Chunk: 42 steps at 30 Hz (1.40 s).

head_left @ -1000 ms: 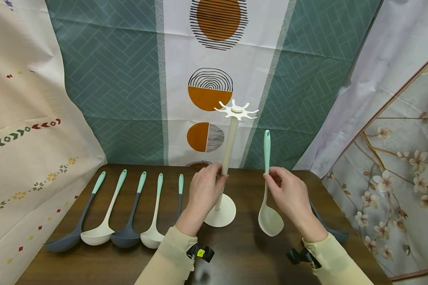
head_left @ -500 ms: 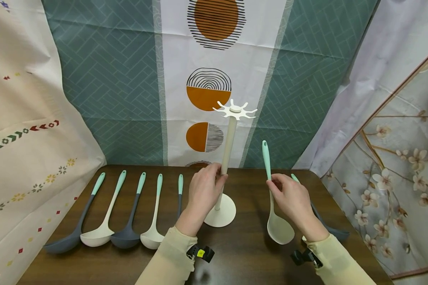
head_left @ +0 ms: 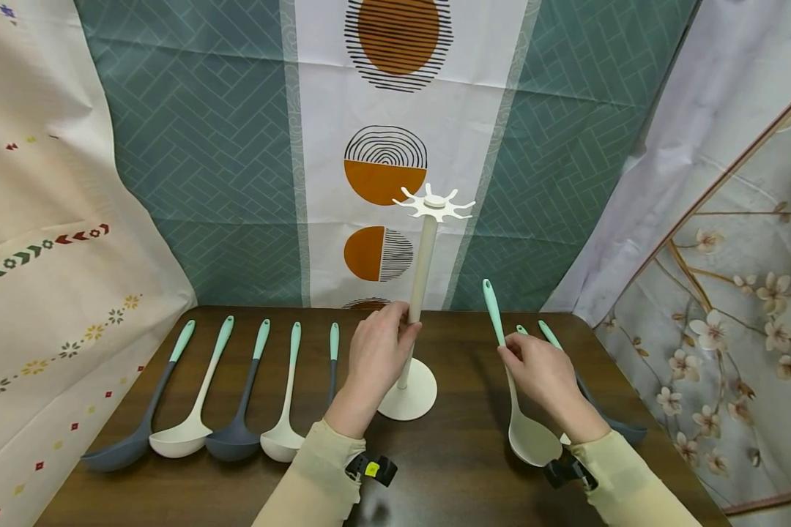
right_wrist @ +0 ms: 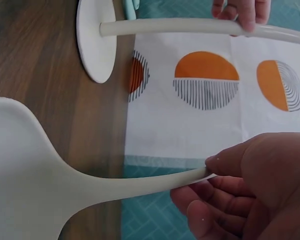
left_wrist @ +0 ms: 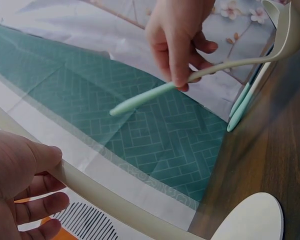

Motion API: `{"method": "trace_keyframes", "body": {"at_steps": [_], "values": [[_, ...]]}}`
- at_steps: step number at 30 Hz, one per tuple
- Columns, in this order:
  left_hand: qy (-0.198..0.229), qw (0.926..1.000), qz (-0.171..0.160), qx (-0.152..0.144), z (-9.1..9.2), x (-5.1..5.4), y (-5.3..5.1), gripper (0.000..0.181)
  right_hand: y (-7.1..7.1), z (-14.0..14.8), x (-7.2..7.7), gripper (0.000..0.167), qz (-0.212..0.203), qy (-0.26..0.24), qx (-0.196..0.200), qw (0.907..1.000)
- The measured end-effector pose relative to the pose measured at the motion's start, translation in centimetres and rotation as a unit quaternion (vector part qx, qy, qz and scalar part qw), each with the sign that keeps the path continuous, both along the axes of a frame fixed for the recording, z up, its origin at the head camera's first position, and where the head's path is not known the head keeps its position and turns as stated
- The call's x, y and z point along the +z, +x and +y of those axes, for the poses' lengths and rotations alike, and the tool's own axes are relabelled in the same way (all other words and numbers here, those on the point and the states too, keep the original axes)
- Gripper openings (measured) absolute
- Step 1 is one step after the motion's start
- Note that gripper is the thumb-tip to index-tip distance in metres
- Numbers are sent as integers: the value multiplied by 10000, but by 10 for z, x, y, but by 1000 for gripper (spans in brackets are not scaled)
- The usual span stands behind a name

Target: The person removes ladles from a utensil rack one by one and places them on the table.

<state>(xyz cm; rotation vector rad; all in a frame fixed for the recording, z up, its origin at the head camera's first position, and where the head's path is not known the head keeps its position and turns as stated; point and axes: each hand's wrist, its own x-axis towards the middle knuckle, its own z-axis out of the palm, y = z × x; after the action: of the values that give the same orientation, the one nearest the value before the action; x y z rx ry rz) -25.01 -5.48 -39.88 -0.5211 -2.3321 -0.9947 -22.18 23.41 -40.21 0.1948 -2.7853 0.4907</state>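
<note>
My left hand [head_left: 381,359] grips the post of a cream utensil stand [head_left: 425,267], which stands upright on a round base and has a ring of hooks on top. Between the thumb and fingers of my right hand [head_left: 542,372], a cream ladle [head_left: 529,439] with a mint handle is held where the two colours meet. The ladle's handle end points up and its bowl hangs low, to the right of the stand. In the left wrist view the bowl of the ladle [left_wrist: 292,37] looks deep. No ladle hangs on the hooks.
A row of ladles, dark grey [head_left: 237,435] and cream [head_left: 181,435], lies on the brown table [head_left: 435,483] at left. Behind my right hand lie another dark ladle [head_left: 622,428] and a mint handle [head_left: 522,330]. Patterned cloths [head_left: 211,146] surround the table.
My right hand has moved down and slightly right with the ladle, whose handle now leans more to the left. The left hand keeps its hold on the stand.
</note>
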Motion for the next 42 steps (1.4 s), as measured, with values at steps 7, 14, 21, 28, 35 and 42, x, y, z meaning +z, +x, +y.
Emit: {"method": "trace_keyframes", "body": {"at_steps": [7, 14, 21, 28, 35, 42], "values": [[19, 10000, -13, -9, 0, -1, 0, 21, -2, 8, -8, 12, -343, 275, -26, 9990], [-3, 10000, 0, -4, 0, -1, -1, 21, -5, 14, -13, 13, -744, 466, -44, 9961], [-3, 10000, -53, -1, 0, -1, -1, 21, -8, 20, -17, 13, -1108, 633, -85, 9918], [-21, 10000, -79, 19, 1, -1, -1, 21, -13, 27, -21, 22, -1253, 818, -29, 9887], [-23, 9999, -158, 26, 1, 0, 0, 21, -19, 36, -25, 23, -1457, 1042, 15, 9838], [-52, 9998, -185, 52, 1, 0, 0, 21, -24, 40, -31, 36, -1630, 1135, 64, 9801]]}}
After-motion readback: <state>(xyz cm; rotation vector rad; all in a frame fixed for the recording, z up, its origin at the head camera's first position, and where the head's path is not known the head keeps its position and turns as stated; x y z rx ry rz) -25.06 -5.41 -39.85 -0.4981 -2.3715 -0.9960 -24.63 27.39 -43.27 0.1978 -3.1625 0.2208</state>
